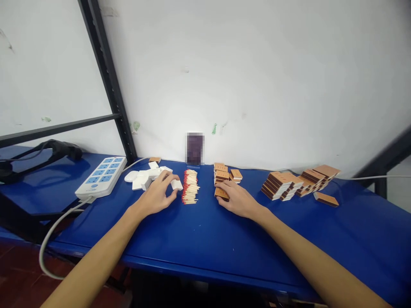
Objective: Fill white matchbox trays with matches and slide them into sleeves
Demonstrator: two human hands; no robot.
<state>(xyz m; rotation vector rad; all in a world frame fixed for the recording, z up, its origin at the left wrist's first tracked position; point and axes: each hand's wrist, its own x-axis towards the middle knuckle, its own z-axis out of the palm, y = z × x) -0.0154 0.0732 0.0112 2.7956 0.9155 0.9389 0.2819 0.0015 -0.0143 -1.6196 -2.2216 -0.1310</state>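
Between the thumb and fingers of my left hand [159, 192] is a small white matchbox tray [176, 185]. Behind that hand lies a heap of similar white trays [140, 179]. A pile of red-tipped matches [191, 188] spreads over the table between my two hands. My right hand [236, 197] grips a brown matchbox sleeve [221, 193] with its fingers and thumb. Just beyond it, several more brown sleeves [221, 174] are stacked, and a few others [236, 175] lie to their right.
Stacks of matchboxes [278, 185] line the right side of the blue table [205, 244], with a single matchbox [326, 199] in front. A white power strip [102, 176] with a cable sits at left beside a black metal post [111, 81]. A blurred dark object [195, 148] stands against the wall.
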